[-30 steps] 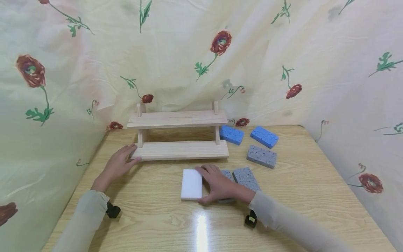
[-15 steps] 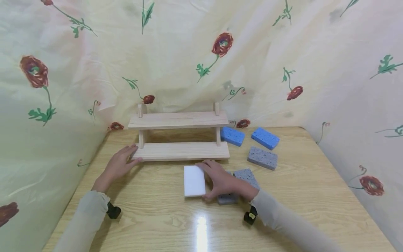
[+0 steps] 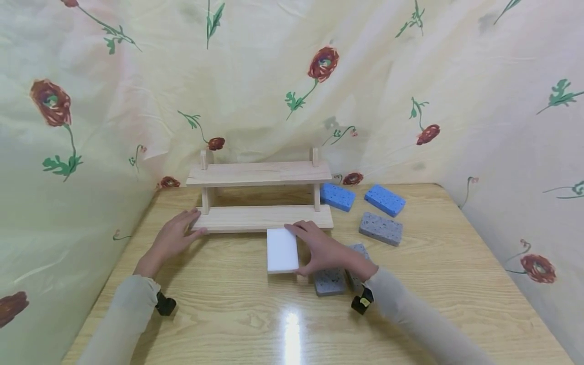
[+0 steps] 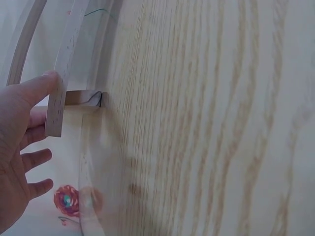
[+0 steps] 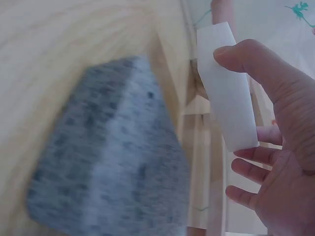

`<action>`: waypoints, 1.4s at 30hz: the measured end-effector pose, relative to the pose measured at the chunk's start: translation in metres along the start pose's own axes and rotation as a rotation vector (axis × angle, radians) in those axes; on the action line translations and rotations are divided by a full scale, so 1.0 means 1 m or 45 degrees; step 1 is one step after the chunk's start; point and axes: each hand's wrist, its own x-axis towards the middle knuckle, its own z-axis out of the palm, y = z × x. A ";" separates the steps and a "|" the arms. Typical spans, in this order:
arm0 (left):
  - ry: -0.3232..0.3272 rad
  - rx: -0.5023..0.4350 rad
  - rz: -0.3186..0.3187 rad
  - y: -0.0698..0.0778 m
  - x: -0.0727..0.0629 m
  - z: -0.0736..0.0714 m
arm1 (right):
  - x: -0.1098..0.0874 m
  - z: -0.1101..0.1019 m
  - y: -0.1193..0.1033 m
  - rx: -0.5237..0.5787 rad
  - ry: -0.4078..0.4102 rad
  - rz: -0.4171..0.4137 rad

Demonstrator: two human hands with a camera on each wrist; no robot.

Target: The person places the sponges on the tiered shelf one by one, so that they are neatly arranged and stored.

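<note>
A two-tier wooden shelf (image 3: 257, 175) stands at the back of the table. My left hand (image 3: 171, 237) grips the left end of its lower board, thumb in front and a finger behind in the left wrist view (image 4: 58, 93). My right hand (image 3: 325, 249) pinches a white sponge (image 3: 282, 251) by its two short ends. In the right wrist view the white sponge (image 5: 226, 98) is raised off the table, thumb on one end. From the head it appears just in front of the lower board's front edge. Both shelf boards bear nothing.
Two grey speckled sponges lie under and beside the right wrist, one flat (image 3: 329, 283), the other (image 3: 358, 251) partly hidden by the forearm. Another grey sponge (image 3: 380, 229) and two blue sponges (image 3: 337, 196) (image 3: 385, 200) sit right of the shelf. A flowered curtain (image 3: 255, 76) hangs behind.
My right hand has lifted the white sponge and carried it forward and slightly right, towards the shelf. The left hand keeps its place on the lower board.
</note>
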 end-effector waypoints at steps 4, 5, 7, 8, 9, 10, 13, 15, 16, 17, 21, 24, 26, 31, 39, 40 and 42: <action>-0.005 -0.001 -0.009 -0.002 0.001 0.002 | 0.005 -0.012 -0.002 -0.007 0.013 -0.003; -0.005 0.000 -0.010 -0.003 0.001 0.002 | 0.007 -0.015 -0.002 -0.010 0.020 -0.010; -0.003 0.002 -0.010 -0.002 0.001 0.002 | 0.010 -0.021 -0.003 -0.012 0.031 -0.003; -0.003 0.002 -0.009 -0.002 0.001 0.002 | 0.012 -0.024 -0.004 -0.013 0.036 0.002; -0.004 0.002 -0.010 -0.001 0.001 0.001 | 0.015 -0.027 -0.004 -0.012 0.043 0.003; -0.006 0.003 -0.011 -0.001 0.001 0.001 | 0.017 -0.030 -0.004 -0.012 0.050 0.001; -0.012 0.002 -0.020 0.000 0.001 0.000 | 0.023 -0.038 -0.004 -0.024 0.063 -0.012; -0.015 -0.002 -0.027 0.001 0.001 0.000 | 0.027 -0.043 -0.003 -0.028 0.070 -0.027; -0.016 -0.003 -0.027 0.000 0.001 0.000 | 0.029 -0.046 -0.003 -0.030 0.072 -0.029; -0.016 -0.006 -0.026 0.000 0.001 0.000 | 0.031 -0.048 -0.003 -0.028 0.075 -0.032; -0.013 -0.014 -0.023 -0.001 0.002 0.000 | 0.038 -0.056 -0.004 -0.024 0.074 -0.024; -0.011 -0.022 -0.028 0.000 0.001 0.000 | 0.045 -0.063 -0.005 -0.032 0.073 -0.022; -0.008 -0.026 -0.031 0.000 0.000 0.000 | 0.050 -0.067 -0.007 -0.035 0.076 -0.025; 0.001 -0.029 -0.039 -0.001 -0.001 0.003 | 0.063 -0.075 -0.010 -0.074 0.115 -0.082; 0.015 -0.036 -0.033 0.000 -0.001 0.002 | 0.088 -0.087 -0.013 -0.079 0.205 -0.163; 0.015 -0.037 -0.033 0.000 -0.001 0.002 | 0.091 -0.088 -0.013 -0.083 0.213 -0.165; 0.015 -0.040 -0.033 0.000 -0.001 0.002 | 0.097 -0.091 -0.014 -0.090 0.229 -0.165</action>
